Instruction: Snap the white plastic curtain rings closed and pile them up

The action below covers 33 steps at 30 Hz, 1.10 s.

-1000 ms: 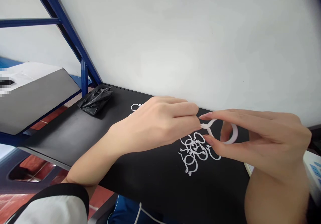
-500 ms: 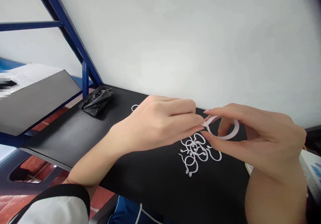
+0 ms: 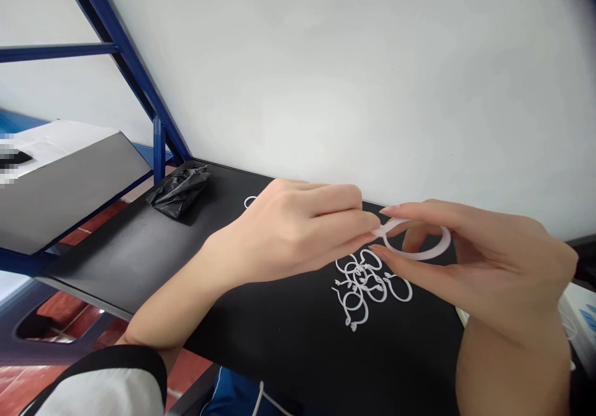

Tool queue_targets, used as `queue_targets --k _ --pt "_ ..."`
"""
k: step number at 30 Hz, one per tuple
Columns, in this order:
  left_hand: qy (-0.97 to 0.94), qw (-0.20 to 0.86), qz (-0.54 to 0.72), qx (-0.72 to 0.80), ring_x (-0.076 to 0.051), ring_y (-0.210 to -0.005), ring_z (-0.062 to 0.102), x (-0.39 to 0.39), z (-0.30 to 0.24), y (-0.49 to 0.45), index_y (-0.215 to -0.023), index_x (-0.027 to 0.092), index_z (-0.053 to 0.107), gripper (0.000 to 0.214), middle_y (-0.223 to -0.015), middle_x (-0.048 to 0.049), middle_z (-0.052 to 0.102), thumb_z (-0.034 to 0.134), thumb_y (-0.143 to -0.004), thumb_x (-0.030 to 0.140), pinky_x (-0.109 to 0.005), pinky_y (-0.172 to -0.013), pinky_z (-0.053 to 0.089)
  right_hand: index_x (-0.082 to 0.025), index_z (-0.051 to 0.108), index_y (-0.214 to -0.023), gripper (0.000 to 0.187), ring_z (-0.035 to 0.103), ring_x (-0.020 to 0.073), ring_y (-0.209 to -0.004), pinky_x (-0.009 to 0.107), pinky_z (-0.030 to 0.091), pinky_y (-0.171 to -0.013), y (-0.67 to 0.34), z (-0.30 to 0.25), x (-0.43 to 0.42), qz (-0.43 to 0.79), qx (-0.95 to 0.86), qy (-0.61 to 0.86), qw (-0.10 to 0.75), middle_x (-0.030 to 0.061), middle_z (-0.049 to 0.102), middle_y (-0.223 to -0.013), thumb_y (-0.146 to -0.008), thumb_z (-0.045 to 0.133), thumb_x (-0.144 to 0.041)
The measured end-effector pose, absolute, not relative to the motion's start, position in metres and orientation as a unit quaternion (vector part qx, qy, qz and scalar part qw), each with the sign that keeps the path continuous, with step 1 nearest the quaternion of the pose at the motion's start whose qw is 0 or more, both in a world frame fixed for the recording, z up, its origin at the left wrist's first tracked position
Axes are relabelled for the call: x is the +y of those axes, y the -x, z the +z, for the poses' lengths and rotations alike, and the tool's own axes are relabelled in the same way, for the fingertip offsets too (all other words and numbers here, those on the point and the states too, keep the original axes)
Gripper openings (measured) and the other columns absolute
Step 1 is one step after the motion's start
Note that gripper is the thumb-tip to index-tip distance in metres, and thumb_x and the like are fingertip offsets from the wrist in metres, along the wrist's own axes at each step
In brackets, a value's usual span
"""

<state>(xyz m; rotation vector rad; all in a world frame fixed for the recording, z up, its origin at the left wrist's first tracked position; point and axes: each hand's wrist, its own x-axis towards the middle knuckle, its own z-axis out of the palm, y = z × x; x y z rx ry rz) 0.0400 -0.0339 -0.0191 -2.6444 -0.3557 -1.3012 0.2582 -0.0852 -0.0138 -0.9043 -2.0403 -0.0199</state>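
Black plastic bag (image 3: 178, 190) on the black desk (image 3: 116, 261), well left of the grip. Left hand (image 3: 288, 233): fingertips pinched on the tab of a white plastic ring (image 3: 416, 255), contact partly hidden. Right hand (image 3: 500, 261): half-closed, holding that ring between fingers and thumb. Pile of tangled rings (image 3: 361, 285) just below both.

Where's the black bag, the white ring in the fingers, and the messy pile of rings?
black plastic bag (image 3: 178, 190): head view, on the middle of the crumpled bag.
white plastic ring (image 3: 414, 256): head view, on its lower curved edge.
pile of white rings (image 3: 361, 285): head view, on the middle of the tangle.
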Motion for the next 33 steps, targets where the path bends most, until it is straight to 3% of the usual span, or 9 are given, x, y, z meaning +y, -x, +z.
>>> queue_targets --k 14,20,27,33 --pt "0.888 0.099 -0.433 -0.122 -0.005 -0.061 0.056 -0.034 -0.018 -0.038 -0.085 0.018 0.06 0.01 -0.074 0.0029 0.063 0.057 -0.094 0.021 -0.019 -0.055 0.042 -0.032 0.065 -0.12 0.051 0.058 0.0109 -0.05 0.029 0.056 -0.048 -0.259 -0.013 -0.083 0.028 -0.825 0.366 0.43 -0.004 0.072 -0.078 -0.073 0.079 -0.015" --pt "0.887 0.112 -0.429 -0.129 -0.005 -0.06 0.056 -0.032 -0.017 -0.038 -0.083 0.018 0.06 0.012 -0.073 0.0033 0.062 0.055 -0.094 0.02 -0.019 -0.055 0.043 -0.033 0.067 -0.119 0.052 0.069 0.0173 -0.065 0.034 0.06 -0.055 -0.263 -0.013 -0.084 0.055 -0.803 0.373 0.461 -0.0028 0.074 -0.08 -0.073 0.078 -0.012" --pt "0.881 0.12 -0.44 -0.124 -0.005 -0.059 0.055 -0.031 -0.018 -0.04 -0.085 0.017 0.062 0.008 -0.072 0.003 0.063 0.058 -0.092 0.019 -0.019 -0.054 0.042 -0.035 0.075 -0.099 0.039 0.053 0.0106 -0.04 0.029 0.041 -0.033 -0.26 -0.007 -0.085 0.059 -0.769 0.386 0.506 -0.0061 0.066 -0.062 -0.076 0.071 -0.004" --pt "0.879 0.115 -0.446 -0.126 -0.004 -0.057 0.053 -0.029 -0.019 -0.04 -0.088 0.018 0.062 0.004 -0.071 0.0044 0.063 0.06 -0.091 0.02 -0.018 -0.053 0.041 -0.031 0.076 -0.102 0.047 0.059 0.0116 -0.046 0.027 0.045 -0.035 -0.262 -0.006 -0.084 0.103 -0.775 0.336 0.525 -0.004 0.069 -0.066 -0.072 0.071 0.004"
